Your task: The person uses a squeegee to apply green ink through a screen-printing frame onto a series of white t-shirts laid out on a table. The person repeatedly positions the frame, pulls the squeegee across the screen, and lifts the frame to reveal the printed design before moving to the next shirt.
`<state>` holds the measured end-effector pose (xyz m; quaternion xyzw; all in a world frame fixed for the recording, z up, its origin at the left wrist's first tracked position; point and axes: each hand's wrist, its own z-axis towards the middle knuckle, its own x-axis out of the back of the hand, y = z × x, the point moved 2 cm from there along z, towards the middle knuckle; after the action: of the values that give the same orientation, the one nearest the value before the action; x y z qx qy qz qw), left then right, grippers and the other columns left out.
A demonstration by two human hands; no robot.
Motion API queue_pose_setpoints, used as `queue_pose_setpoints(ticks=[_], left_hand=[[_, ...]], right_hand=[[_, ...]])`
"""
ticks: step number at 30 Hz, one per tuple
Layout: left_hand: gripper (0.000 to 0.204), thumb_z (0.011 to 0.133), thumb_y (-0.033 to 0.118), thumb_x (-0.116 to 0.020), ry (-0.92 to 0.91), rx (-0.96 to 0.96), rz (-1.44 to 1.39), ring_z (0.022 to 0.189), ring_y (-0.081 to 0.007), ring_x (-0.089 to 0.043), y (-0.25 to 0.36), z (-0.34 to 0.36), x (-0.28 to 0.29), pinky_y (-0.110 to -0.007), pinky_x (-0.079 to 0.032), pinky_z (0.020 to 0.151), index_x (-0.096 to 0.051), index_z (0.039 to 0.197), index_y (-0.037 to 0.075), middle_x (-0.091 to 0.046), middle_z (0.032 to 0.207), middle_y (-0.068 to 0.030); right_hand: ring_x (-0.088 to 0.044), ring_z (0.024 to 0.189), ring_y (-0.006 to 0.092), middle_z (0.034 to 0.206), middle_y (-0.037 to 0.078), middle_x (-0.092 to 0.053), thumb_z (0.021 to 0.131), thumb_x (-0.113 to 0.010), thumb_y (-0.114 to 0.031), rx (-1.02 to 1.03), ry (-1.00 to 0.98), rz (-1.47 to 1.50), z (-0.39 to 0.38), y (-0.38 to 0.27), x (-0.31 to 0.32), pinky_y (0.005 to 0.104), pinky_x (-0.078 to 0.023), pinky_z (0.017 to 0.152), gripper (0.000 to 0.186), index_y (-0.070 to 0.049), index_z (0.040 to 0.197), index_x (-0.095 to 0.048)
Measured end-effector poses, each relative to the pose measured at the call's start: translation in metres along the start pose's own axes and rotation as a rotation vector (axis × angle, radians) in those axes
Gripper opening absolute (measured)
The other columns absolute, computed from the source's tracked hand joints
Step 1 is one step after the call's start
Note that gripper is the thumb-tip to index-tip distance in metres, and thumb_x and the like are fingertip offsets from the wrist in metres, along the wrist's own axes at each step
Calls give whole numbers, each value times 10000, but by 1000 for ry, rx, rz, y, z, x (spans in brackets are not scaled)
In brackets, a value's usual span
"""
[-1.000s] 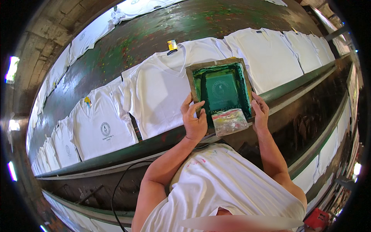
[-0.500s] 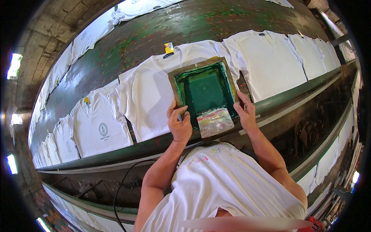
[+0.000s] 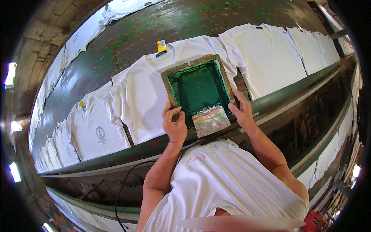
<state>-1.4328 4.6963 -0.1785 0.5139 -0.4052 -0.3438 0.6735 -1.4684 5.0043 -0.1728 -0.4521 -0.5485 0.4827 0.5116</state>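
Note:
Over a white T-shirt [image 3: 145,87] on the long table is a screen printing frame [image 3: 166,86], a wooden square with dark green mesh and smeared ink inside. My left hand [image 3: 174,124] grips its lower left edge, fingers curled around the wood. On the opposite side my right hand [image 3: 242,110] holds the lower right edge, thumb on top. Between my hands a paint-stained squeegee [image 3: 211,122] rests in the near end of the frame. The frame hides the shirt's middle, so any print under it cannot be seen.
Printed white shirts [image 3: 98,131] lie in a row to the left, with a dark round emblem. Plain white shirts [image 3: 270,58] continue to the right. The paint-spotted table [image 3: 154,31] stretches beyond, with more shirts along its far edge. A black cable [image 3: 120,189] hangs at lower left.
The frame, both hands and the shirts sit slightly further left in the view. Both hands keep their hold on the frame, and the squeegee stays inside it.

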Motion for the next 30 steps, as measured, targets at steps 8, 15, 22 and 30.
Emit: queue_pose_setpoints(ticks=[8, 15, 22, 30], left_hand=[[265, 887, -154, -774, -8, 71, 12, 1180, -178, -688, -2, 2, 3, -294, -564, 892, -796, 1085, 21, -633, 1617, -217], [240, 910, -157, -764, 9, 74, -102, 1069, -123, -698, -6, 2, 1, -265, -572, 859, -793, 1075, 15, -602, 1637, -221], [212, 910, -154, -771, 5, 52, -88, 1058, -114, -693, -4, 4, 2, -248, -550, 828, -787, 1040, 12, -595, 1648, -226], [202, 909, -151, -770, -6, 84, -82, 1156, -136, -696, -2, 7, 2, -267, -565, 896, -778, 1053, -9, -591, 1659, -233]], right_hand=[[-517, 1508, 289, 1599, 195, -562, 1005, -818, -154, -11, -34, -30, 2, -5, 1, 401, -357, 1290, 753, 51, 1655, -498], [-472, 1556, 264, 1653, 176, -521, 1012, -790, -103, 6, -78, -99, 1, -4, 4, 390, -308, 1328, 767, 56, 1687, -460], [-506, 1526, 332, 1623, 216, -551, 998, -824, -151, 38, -63, -210, 2, -2, 3, 431, -351, 1308, 770, 41, 1662, -484], [-540, 1501, 358, 1590, 227, -585, 999, -827, -165, 80, -2, -285, 3, 4, -1, 456, -389, 1292, 721, 23, 1627, -526]])
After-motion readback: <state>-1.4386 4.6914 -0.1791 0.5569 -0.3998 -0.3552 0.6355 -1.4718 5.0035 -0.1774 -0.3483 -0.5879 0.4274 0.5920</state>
